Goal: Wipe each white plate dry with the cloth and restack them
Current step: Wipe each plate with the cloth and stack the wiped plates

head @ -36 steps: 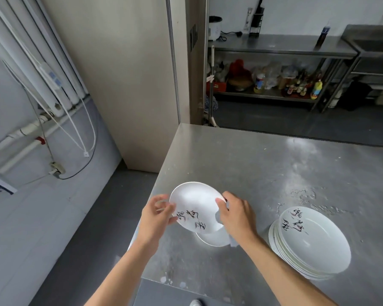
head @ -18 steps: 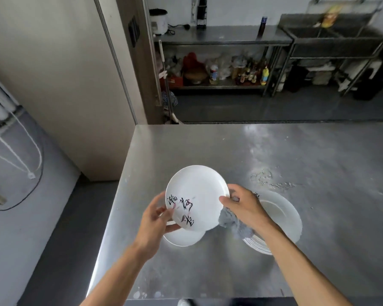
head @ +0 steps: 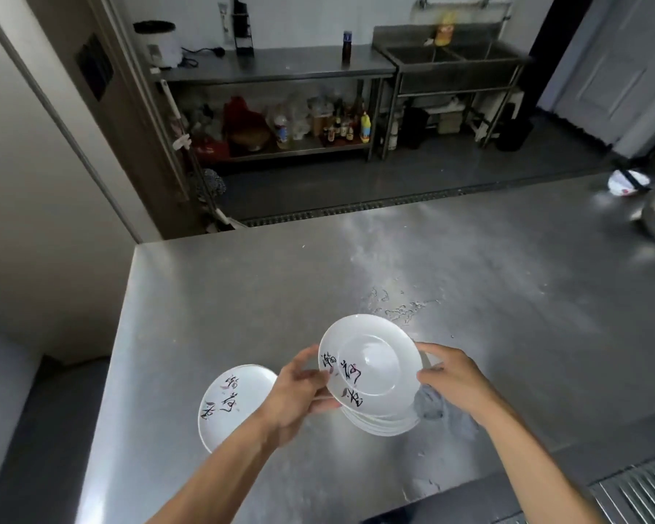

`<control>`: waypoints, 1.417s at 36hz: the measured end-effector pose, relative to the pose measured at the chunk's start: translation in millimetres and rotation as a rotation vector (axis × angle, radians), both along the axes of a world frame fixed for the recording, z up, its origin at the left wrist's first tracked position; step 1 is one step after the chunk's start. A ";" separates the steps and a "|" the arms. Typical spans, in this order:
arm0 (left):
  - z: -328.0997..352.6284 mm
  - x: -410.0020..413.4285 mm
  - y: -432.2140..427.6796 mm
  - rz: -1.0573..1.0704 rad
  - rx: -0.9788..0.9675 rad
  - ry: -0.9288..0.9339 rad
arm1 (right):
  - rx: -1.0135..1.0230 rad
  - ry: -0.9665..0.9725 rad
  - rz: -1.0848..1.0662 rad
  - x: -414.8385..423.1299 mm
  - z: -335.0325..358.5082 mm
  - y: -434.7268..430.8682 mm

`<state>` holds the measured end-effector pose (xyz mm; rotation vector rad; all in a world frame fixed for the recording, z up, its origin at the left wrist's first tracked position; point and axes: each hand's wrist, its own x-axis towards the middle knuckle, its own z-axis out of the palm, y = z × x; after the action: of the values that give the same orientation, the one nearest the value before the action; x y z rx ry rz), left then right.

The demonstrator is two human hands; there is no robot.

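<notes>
I've got the left hand (head: 303,391) pinching the near-left rim of the plate (head: 371,363), thumb on top and fingers curled beneath. The right hand (head: 450,383) curls its fingertips on the opposite rim, with the grey cloth (head: 432,404) bunched under the palm. Whether the cloth is gripped or only trapped, I can't tell.

The plate hangs tilted, face up towards me, directly above the stack (head: 388,425) on the steel table (head: 243,296). The lone plate (head: 235,402) lies flat to the left, just beside the left wrist, so I judge a dried plate travels leftward and the left hand is nearer. Being round, it has no long axis to line up.

It's glossy white with black brush lettering and reddish flecks along the rim — light sheens in the well.
</notes>
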<state>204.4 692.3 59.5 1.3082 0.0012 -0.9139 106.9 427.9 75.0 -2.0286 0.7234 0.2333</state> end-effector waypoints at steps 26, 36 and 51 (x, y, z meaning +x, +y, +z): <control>-34.9 13.4 -30.9 -0.149 0.270 -0.178 | 0.011 0.069 -0.133 -17.8 -29.1 -21.2; -38.4 14.0 -17.5 -0.109 0.261 -0.154 | 0.134 -0.136 -0.219 18.4 -7.9 0.3; -65.1 -4.8 109.5 0.352 0.541 0.048 | 0.226 -0.099 0.199 84.1 -30.1 146.3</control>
<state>199.6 801.9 -5.6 1.7141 0.5322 -0.6589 191.0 574.2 44.9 -1.8804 0.4134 0.3125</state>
